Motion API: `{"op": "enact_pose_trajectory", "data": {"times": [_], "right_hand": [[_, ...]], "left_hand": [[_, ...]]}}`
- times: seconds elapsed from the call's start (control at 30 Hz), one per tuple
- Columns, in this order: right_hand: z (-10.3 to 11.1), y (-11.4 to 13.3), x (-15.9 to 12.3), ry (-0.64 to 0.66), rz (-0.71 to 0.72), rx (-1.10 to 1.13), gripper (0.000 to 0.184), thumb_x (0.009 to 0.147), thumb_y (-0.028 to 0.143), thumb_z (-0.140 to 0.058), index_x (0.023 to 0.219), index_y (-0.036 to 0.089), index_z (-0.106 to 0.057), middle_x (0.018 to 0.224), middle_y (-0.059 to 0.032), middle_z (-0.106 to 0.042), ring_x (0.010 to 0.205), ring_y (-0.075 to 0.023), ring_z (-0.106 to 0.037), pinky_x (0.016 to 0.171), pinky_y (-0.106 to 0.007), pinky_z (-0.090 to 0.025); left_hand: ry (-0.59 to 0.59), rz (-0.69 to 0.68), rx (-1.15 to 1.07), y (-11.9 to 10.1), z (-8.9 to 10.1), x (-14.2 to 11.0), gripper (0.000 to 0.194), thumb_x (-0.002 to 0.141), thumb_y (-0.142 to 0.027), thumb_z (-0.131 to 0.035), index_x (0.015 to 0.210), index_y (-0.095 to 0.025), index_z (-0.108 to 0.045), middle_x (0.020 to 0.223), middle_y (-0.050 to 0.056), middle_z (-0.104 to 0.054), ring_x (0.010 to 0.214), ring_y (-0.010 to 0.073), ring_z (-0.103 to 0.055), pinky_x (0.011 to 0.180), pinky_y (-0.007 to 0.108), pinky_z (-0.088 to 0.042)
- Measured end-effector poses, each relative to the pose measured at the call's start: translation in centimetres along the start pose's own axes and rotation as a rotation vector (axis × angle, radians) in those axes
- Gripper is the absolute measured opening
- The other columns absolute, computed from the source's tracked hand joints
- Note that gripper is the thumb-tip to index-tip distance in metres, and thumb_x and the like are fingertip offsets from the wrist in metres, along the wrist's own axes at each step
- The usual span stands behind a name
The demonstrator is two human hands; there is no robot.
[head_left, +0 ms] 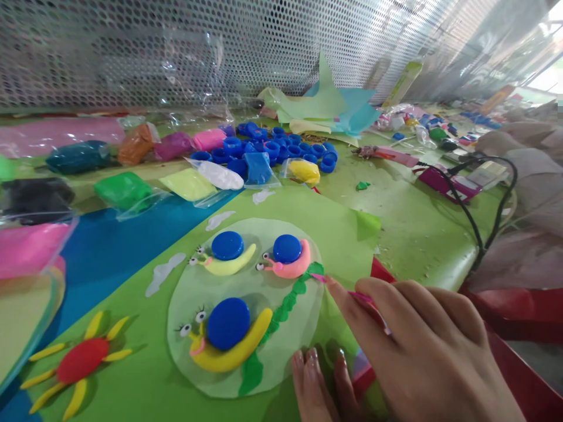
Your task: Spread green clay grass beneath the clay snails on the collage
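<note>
You gripped a slim pink tool (318, 278) in your right hand (422, 340), its tip at the upper end of the green strip (287, 306), just beside the pink snail (294, 268) on the pale disc (193, 305). Your left hand (314, 390) showed only fingertips near the disc's lower right edge; I couldn't tell its grip.
</note>
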State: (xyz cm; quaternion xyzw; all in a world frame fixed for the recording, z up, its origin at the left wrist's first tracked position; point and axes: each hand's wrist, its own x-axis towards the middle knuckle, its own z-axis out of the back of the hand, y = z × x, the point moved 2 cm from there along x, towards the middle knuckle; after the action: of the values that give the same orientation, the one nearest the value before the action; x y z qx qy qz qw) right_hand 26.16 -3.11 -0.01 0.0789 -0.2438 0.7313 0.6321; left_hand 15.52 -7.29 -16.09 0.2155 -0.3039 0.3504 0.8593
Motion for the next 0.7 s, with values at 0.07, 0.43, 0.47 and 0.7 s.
{"op": "enact_pose_trajectory", "data": {"times": [0.07,0.43,0.47,0.7], "right_hand": [[0.0,0.1,-0.1,-0.007,-0.002,-0.002,0.023,0.087,0.016,-0.048,0.082,0.018,-0.070,0.073,-0.0007,-0.061,0.061,-0.0144,-0.052,0.058,-0.034,-0.033],[0.2,0.6,-0.4,-0.014,-0.001,-0.017,0.019,0.082,0.016,-0.053,0.086,0.019,-0.071,0.074,0.0004,-0.065,0.063,-0.0152,-0.054,0.064,-0.035,-0.033],[0.2,0.6,-0.4,-0.014,-0.004,-0.015,0.019,0.082,0.017,-0.053,0.085,0.019,-0.071,0.074,0.0004,-0.065,0.063,-0.0153,-0.054,0.065,-0.035,-0.033],[0.4,1.0,-0.8,0.000,-0.001,-0.003,0.021,0.077,0.019,-0.052,0.089,0.018,-0.070,0.073,0.0010,-0.062,0.065,-0.0148,-0.057,0.069,-0.036,-0.033]], "left_hand": [[-0.014,0.017,-0.008,-0.2,-0.1,-0.3,0.020,0.080,-0.013,-0.047,0.095,-0.011,-0.061,0.102,0.005,-0.061,0.126,0.0403,-0.030,0.088,0.053,-0.050],[-0.218,0.374,0.013,-1.5,-0.5,1.5,0.022,0.079,-0.007,-0.042,0.094,-0.004,-0.059,0.113,0.013,-0.057,0.122,0.0343,-0.042,0.094,0.046,-0.046],[-0.231,0.394,0.011,-1.6,-0.6,1.7,0.023,0.080,-0.010,-0.044,0.097,-0.004,-0.058,0.114,0.013,-0.057,0.122,0.0349,-0.042,0.094,0.047,-0.046],[-0.275,0.515,-0.015,-2.3,-0.9,3.2,0.036,0.080,-0.020,-0.050,0.114,-0.007,-0.053,0.119,0.012,-0.055,0.124,0.0386,-0.036,0.094,0.053,-0.046]]}}
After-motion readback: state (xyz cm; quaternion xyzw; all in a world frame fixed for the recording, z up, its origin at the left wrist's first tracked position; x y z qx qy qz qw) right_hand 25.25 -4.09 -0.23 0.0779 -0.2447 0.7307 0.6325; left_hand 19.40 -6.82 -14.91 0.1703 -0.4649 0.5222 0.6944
